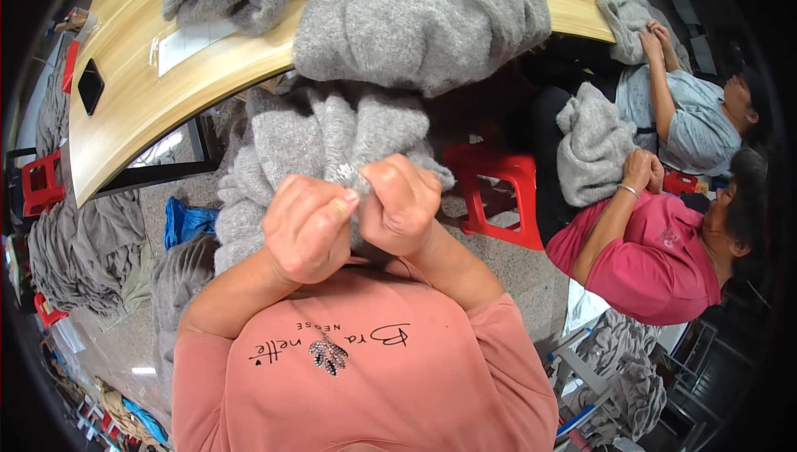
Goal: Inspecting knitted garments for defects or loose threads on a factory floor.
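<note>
Grey fuzzy knitwear (290,132) lies bunched over my lap, below the table edge. Both fists are raised close together above it. My left hand (307,228) is closed, its thumb pressed against the curled index finger. Beside it my right hand (401,205) is closed too, fingers folded in. A small pale bit of the knit (343,171) shows just beyond the fingertips, between the two hands. Whether a needle or yarn is pinched in the fingers is too small to make out.
On the wooden table (137,95) are heaped grey knits (415,20), a black phone (90,87) and white paper (193,43). A red stool (506,195) stands to the right, near two seated people (639,244) handling grey knits. More knitwear (87,249) is piled at left.
</note>
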Demonstrator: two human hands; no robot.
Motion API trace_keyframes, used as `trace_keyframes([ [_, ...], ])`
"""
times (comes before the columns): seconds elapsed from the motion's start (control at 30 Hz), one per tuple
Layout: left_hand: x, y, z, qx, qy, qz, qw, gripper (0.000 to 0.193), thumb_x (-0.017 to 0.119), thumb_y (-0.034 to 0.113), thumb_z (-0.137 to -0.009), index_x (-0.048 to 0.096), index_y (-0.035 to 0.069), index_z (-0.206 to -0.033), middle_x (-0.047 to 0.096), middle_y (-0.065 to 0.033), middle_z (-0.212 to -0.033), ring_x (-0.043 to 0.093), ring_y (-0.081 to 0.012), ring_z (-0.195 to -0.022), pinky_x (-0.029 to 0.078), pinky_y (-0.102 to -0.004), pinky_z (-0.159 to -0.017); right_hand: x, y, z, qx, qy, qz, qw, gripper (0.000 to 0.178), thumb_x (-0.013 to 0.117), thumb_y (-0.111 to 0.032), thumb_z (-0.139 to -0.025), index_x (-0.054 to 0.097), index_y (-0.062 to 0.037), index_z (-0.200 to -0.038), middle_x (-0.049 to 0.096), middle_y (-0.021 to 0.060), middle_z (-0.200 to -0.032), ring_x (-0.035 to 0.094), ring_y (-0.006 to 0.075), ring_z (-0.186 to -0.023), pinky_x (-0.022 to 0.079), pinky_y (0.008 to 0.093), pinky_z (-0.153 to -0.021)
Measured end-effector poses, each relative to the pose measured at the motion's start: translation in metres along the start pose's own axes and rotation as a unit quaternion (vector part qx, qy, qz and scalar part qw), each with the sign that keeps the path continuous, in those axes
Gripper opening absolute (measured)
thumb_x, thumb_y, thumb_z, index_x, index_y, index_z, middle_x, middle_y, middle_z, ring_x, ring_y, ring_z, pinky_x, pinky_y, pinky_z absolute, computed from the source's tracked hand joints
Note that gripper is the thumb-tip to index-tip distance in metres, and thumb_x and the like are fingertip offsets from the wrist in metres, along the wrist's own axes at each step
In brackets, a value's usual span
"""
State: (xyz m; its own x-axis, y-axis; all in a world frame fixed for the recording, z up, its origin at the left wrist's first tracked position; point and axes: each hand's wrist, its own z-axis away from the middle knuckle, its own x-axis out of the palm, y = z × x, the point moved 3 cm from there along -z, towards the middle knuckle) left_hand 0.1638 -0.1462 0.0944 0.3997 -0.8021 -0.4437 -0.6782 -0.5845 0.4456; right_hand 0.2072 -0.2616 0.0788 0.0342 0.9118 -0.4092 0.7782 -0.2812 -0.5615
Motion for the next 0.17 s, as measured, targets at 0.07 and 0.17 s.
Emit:
trace_keyframes([
  [0.07,-0.001,0.000,0.004,0.009,0.002,0.018,1.000,0.026,0.056,-0.010,-0.054,0.054,-0.003,-0.080,0.055,-0.0101,-0.067,0.052,-0.0203,-0.053,0.039,-0.0280,-0.046,-0.007,-0.007,0.005,0.013,0.001,-0.022,1.000,0.022,0.052,0.008,-0.053,0.052,0.0029,-0.074,0.048,0.0105,-0.056,0.047,0.0222,-0.042,0.037,0.0292,-0.039],
  [0.17,-0.003,0.000,0.007,0.001,-0.007,0.044,0.999,0.026,0.057,-0.010,-0.056,0.054,-0.003,-0.081,0.056,-0.0107,-0.068,0.052,-0.0215,-0.054,0.039,-0.0287,-0.046,-0.013,-0.011,0.013,0.039,-0.023,-0.066,0.997,0.022,0.053,0.006,-0.053,0.052,0.0029,-0.074,0.049,0.0110,-0.056,0.048,0.0223,-0.042,0.038,0.0284,-0.039],
])
